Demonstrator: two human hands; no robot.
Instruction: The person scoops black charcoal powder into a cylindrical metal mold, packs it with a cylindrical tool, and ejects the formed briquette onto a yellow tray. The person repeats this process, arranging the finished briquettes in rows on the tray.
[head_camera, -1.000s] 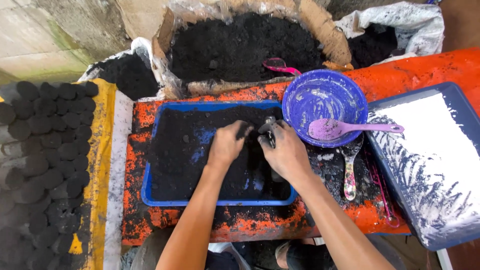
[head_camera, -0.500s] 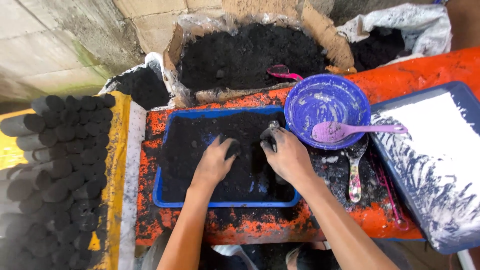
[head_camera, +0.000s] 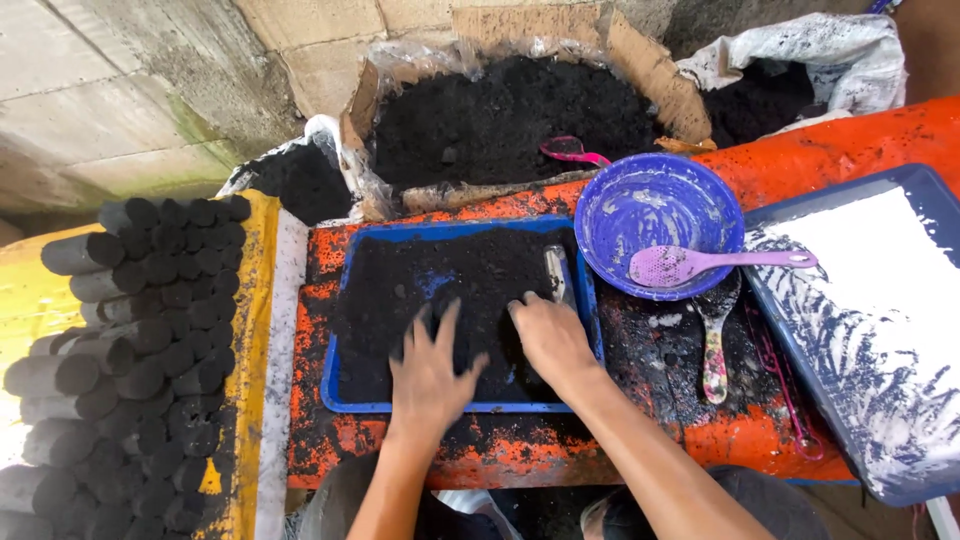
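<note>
Black powder fills blue tray, centre of frame, on an orange bench top.

Hands:
- Left hand: lower centre, palm down on powder near tray's front edge. Fingers spread wide, gripping nothing.
- Right hand: just right of left hand, not touching it. Knuckles up, fingers curled down into powder at tray's right side. Fingertips buried; cannot tell if they hold anything.
- Both hands coated w/ black dust.

Adjacent items:
- Small grey metal piece: lies in tray's right part, just above right hand.
- Purple bowl: upper right of centre, touching tray's right corner; inside smeared white.
- Purple spoon: rests across bowl's lower rim, handle pointing right.
- Dirty spatula: on bench below bowl, blade up, patterned handle toward frame bottom.
- 2nd tray: right edge of frame, blue, holds white powder streaked w/ black.
- Cardboard box: top centre, plastic-lined, full of black powder; pink scoop at its lower right.
- White sack: upper right, more black material inside.
- Black briquettes: cylindrical, stacked on their sides, left of frame, round ends toward the bench.
</note>
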